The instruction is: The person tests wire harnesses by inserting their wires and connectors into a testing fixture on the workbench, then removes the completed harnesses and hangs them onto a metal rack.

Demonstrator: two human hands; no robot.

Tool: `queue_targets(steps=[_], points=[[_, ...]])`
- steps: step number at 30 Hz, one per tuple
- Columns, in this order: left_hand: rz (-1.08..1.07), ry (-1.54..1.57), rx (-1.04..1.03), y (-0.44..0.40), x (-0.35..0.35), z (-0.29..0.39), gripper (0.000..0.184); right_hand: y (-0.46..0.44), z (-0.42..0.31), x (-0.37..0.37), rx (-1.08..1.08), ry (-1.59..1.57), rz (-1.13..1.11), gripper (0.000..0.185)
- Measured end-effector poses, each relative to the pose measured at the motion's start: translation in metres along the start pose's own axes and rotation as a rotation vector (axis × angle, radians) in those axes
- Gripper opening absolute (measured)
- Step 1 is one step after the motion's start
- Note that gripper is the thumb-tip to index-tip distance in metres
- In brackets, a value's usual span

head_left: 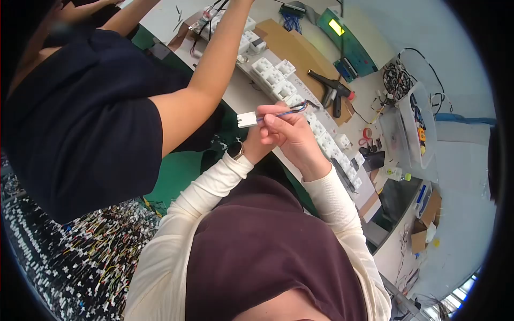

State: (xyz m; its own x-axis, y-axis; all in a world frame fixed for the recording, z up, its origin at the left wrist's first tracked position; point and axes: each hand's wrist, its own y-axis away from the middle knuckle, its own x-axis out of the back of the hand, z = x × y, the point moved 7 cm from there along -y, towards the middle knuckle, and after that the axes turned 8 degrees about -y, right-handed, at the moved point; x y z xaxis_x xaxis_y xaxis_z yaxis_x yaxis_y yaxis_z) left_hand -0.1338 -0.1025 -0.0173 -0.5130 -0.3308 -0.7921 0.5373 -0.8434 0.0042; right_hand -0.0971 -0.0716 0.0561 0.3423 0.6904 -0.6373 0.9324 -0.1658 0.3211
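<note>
My right hand (294,136) pinches blue and dark wires (297,108) between thumb and fingers. A white connector (247,119) on the wires' end sticks out to the left of the fingertips. My left hand (256,145), with a watch on the wrist, is just below the connector and partly behind my right hand. Its fingers are mostly hidden, so what it holds cannot be made out. Beyond both hands, a row of white sockets (274,77) runs along a long board (367,195).
A co-worker's arm (201,101) reaches across at the left. Behind the board lie a black tool (334,91), a green circuit board (348,43) with a lit display, red scissors (366,138) and a clear bin (401,128). Many connector cables (91,257) fill the lower left.
</note>
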Motion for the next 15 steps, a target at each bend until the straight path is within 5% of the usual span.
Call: queue_targets(steps=[3, 4, 5, 7, 8, 10, 15], points=[[0.127, -0.892, -0.474, 0.004, -0.018, 0.034, 0.009, -0.008, -0.007, 0.011, 0.075, 0.073, 0.039, 0.024], [0.146, -1.062, -0.251, -0.003, 0.03, -0.026, 0.013, -0.013, -0.02, 0.017, 0.242, 0.251, 0.022, 0.021], [0.091, -1.416, -0.268, 0.001, 0.018, -0.021, 0.016, -0.017, -0.032, 0.022, 0.408, 0.43, 0.003, 0.017], [-0.023, -1.517, -0.075, 0.012, 0.009, -0.022, 0.033, -0.038, -0.032, 0.056, 0.335, 0.377, 0.134, 0.013], [-0.007, -1.573, -0.323, 0.02, 0.016, -0.026, 0.031, -0.044, -0.043, 0.072, 0.522, 0.402, 0.276, 0.013], [0.051, -1.54, -0.252, 0.027, 0.042, -0.035, 0.03, -0.052, -0.053, 0.088, 0.759, 0.443, 0.527, 0.014], [0.153, -1.432, -0.091, 0.029, 0.083, -0.045, 0.025, -0.098, -0.03, 0.066, 0.906, 0.723, 0.474, 0.012]])
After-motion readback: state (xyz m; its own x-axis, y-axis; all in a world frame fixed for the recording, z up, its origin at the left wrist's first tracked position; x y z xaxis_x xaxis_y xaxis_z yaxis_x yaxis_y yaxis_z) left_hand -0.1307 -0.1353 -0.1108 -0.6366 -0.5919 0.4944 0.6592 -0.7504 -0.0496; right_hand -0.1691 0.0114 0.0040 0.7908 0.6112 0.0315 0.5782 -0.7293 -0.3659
